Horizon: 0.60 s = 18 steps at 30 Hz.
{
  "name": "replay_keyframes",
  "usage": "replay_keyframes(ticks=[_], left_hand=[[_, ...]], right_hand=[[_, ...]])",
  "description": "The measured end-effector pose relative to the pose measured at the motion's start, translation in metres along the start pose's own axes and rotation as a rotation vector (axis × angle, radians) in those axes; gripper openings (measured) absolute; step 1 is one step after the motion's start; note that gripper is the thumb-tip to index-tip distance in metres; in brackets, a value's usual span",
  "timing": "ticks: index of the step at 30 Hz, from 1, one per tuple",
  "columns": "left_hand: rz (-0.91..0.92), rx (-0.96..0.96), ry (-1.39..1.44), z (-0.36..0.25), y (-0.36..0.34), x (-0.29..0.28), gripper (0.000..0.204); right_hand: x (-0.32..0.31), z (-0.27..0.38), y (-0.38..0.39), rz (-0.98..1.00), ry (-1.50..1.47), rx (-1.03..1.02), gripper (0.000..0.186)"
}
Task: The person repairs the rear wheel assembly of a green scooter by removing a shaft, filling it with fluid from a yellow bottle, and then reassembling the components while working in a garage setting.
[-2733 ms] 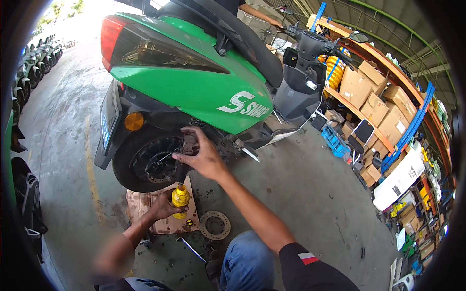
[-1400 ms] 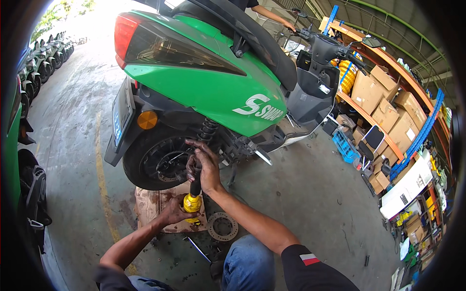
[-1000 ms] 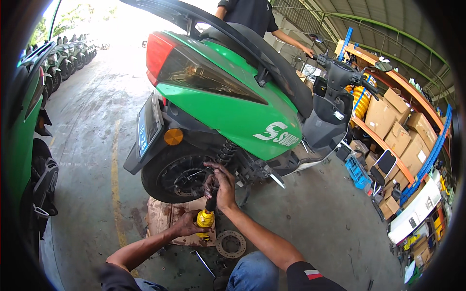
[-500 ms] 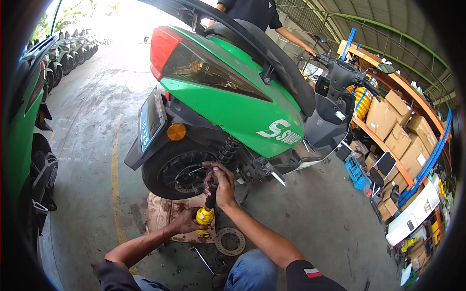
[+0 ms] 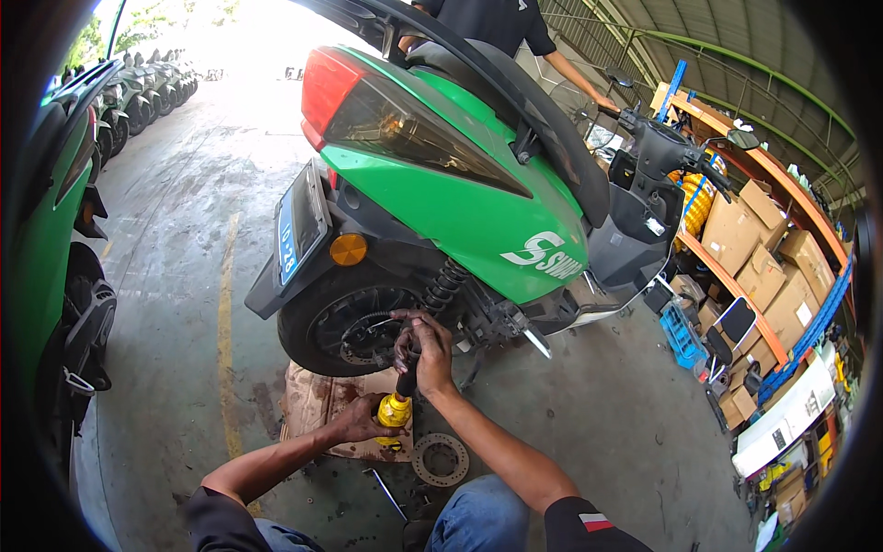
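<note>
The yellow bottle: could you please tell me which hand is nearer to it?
Left. The left hand grips the yellow bottle; the right hand is above it, at a dark cylindrical part over the bottle's top.

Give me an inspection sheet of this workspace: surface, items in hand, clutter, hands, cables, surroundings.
Surface: grey floor; stained cardboard sheet on it.
Items in hand: yellow bottle, dark cylindrical piece at its mouth.
Clutter: ring-shaped disc, slim metal tool on floor.
Hands: left hand grips the yellow bottle; right hand is around the dark cylindrical piece.
Cables: ribbed dark cable or hose by the rear wheel.
Surroundings: green scooter; another person beyond it; boxes on shelves.
</note>
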<state>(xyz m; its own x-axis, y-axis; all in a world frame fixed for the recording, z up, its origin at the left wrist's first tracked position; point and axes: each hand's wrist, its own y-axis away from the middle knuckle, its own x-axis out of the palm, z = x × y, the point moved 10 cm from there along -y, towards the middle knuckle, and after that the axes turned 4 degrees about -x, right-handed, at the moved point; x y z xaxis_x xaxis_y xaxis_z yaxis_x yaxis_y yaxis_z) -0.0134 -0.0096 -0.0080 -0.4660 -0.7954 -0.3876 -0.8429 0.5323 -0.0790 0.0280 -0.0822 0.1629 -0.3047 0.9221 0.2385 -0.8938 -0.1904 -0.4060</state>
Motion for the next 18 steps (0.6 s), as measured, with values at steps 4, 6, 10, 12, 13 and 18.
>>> replay_keyframes(ticks=[4,6,10,12,13,18], left_hand=[[-0.027,0.001,-0.027,0.004,-0.001,-0.001,0.068],[-0.012,0.004,0.0,0.002,-0.002,0.0,0.069],[0.013,-0.04,-0.006,-0.004,0.001,-0.001,0.07],[-0.025,0.0,-0.028,-0.006,0.001,-0.003,0.078],[-0.024,0.001,-0.028,-0.006,0.001,-0.003,0.078],[-0.025,0.012,-0.043,-0.003,0.0,-0.002,0.078]], right_hand=[[0.001,0.0,0.0,0.003,-0.003,0.001,0.037],[0.001,0.0,0.0,0.002,-0.005,0.002,0.037],[0.001,-0.002,0.001,-0.001,0.001,0.009,0.037],[0.002,0.0,0.001,0.008,0.001,0.003,0.037],[0.003,0.001,0.0,0.016,0.002,-0.003,0.037],[0.005,0.001,0.001,0.015,0.005,0.001,0.036]])
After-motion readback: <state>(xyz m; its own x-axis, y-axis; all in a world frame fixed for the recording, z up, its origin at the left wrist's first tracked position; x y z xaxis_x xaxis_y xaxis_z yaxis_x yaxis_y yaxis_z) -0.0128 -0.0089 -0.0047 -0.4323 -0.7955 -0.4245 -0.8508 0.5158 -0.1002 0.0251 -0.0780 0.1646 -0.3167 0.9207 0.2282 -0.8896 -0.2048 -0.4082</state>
